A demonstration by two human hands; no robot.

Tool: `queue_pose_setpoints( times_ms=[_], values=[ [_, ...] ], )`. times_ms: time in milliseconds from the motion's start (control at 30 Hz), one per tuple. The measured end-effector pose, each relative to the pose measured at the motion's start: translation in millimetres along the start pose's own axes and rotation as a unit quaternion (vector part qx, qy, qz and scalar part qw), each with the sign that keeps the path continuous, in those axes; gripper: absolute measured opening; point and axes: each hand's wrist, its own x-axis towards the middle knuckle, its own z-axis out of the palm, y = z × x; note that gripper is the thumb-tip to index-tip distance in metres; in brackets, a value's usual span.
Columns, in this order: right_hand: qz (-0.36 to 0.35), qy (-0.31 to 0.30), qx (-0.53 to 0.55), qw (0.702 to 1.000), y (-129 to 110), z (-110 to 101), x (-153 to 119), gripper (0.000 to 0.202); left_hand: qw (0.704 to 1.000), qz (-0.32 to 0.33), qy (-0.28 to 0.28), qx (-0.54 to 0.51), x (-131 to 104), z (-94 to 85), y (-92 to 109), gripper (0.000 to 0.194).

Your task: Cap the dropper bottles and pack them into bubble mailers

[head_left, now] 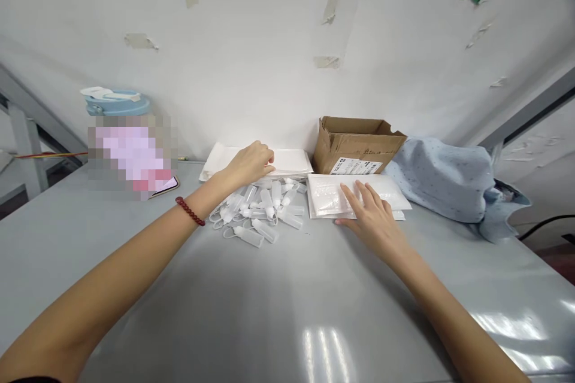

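Observation:
My left hand (252,163), with a dark red bead bracelet at the wrist, is at a stack of white paper sheets (290,161). Its fingers are curled together at the stack; whether a sheet is between them is too small to tell. My right hand (369,215) rests with spread fingers on a pile of clear and white plastic bags (330,196). Between the hands, several small translucent squeeze bottles (266,231) with white tips and looped cap straps lie in a loose heap, just in front of the paper stack.
An open cardboard box (354,152) stands behind the bags. Light blue cloth (442,176) lies to its right. At the left are a partly pixelated phone (167,187) and a light blue container (117,103). A white wall rises behind the grey table (215,311).

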Motion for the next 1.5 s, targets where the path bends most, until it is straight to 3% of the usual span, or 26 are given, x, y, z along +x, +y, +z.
queue_pose_setpoints(
  times_ms=[100, 200, 400, 500, 567, 667, 767, 833, 867, 933, 967, 1000, 1033, 1067, 1133, 1167, 1200, 1267, 1333, 1400, 1500],
  values=[
    [-0.009, 0.014, 0.016, 1.0, -2.4, 1.0, -1.7, 0.064, 0.999, 0.029, -0.001, 0.031, -2.0, 2.2, 4.8, 0.028],
    [-0.018, 0.042, 0.032, 0.998, -4.6, 1.2, -3.5, 0.066, 0.998, 0.015, 0.015, 0.066, -1.6, 1.7, 6.9, 0.03],
    [-0.043, 0.144, 0.058, 0.987, -14.8, -11.5, -4.5, 0.076, 0.99, -0.017, 0.085, 0.114, -18.5, -23.3, 19.2, 0.022],
    [-0.065, 0.205, 0.062, 0.975, -32.1, -26.5, -11.0, 0.077, 0.984, 0.052, 0.113, 0.126, -52.1, -29.5, 46.1, 0.029],
    [-0.113, 0.245, 0.05, 0.962, -47.7, -36.1, -19.4, 0.068, 0.977, 0.119, 0.122, 0.127, -79.0, -22.4, 69.0, 0.03],
    [-0.211, 0.236, 0.011, 0.948, -67.5, -44.3, -33.3, 0.036, 0.934, 0.26, 0.224, 0.101, -112.8, -1.7, 95.8, 0.023],
    [-0.265, 0.208, 0.003, 0.941, -73.4, -46.4, -41.1, 0.03, 0.907, 0.325, 0.267, 0.022, -130.4, 13.4, 96.6, 0.018],
    [-0.27, 0.212, -0.011, 0.939, -70.8, -47.4, -41.9, 0.031, 0.912, 0.289, 0.287, -0.045, -135.5, 15.4, 80.8, 0.014],
    [-0.266, 0.218, -0.015, 0.939, -68.8, -48.3, -41.6, 0.031, 0.92, 0.231, 0.304, -0.082, -137.2, 14.0, 69.8, 0.013],
    [-0.249, 0.236, -0.007, 0.939, -65.6, -50.4, -41.4, 0.029, 0.933, 0.038, 0.31, -0.18, -139.8, 7.5, 46.7, 0.017],
    [-0.241, 0.243, 0.003, 0.94, -64.8, -51.3, -41.7, 0.027, 0.919, -0.101, 0.303, -0.233, -141.1, 2.9, 36.5, 0.017],
    [-0.234, 0.25, 0.014, 0.939, -64.7, -51.8, -42.5, 0.026, 0.898, -0.208, 0.26, -0.288, -142.2, -2.1, 28.0, 0.018],
    [-0.228, 0.256, 0.023, 0.939, -65.0, -51.9, -43.7, 0.025, 0.88, -0.262, 0.207, -0.336, -143.3, -7.1, 21.7, 0.022],
    [-0.224, 0.26, 0.029, 0.939, -65.7, -51.5, -45.1, 0.026, 0.863, -0.283, 0.142, -0.393, -144.2, -11.9, 17.6, 0.024],
    [-0.219, 0.25, 0.035, 0.942, -67.2, -49.7, -48.0, 0.029, 0.765, -0.278, -0.052, -0.578, -145.5, -19.6, 15.2, 0.022],
    [-0.223, 0.241, 0.038, 0.944, -67.6, -48.6, -49.4, 0.031, 0.708, -0.272, -0.104, -0.644, -145.9, -22.4, 16.0, 0.02],
    [-0.233, 0.23, 0.04, 0.944, -67.6, -47.4, -50.6, 0.033, 0.656, -0.27, -0.13, -0.693, -146.2, -24.5, 17.3, 0.02],
    [-0.254, 0.214, 0.042, 0.942, -66.7, -46.1, -52.4, 0.037, 0.604, -0.284, -0.118, -0.736, -146.4, -26.9, 19.9, 0.025],
    [-0.271, 0.195, 0.04, 0.942, -65.9, -46.8, -53.4, 0.04, 0.6, -0.312, -0.106, -0.729, -146.7, -26.8, 20.5, 0.03],
    [-0.283, 0.159, 0.035, 0.945, -67.3, -49.7, -53.6, 0.044, 0.613, -0.338, -0.116, -0.704, -147.4, -23.8, 20.6, 0.025],
    [-0.294, 0.103, 0.032, 0.95, -75.7, -54.1, -52.8, 0.054, 0.622, -0.32, -0.143, -0.7, -148.4, -14.5, 25.7, 0.013]
  ],
)
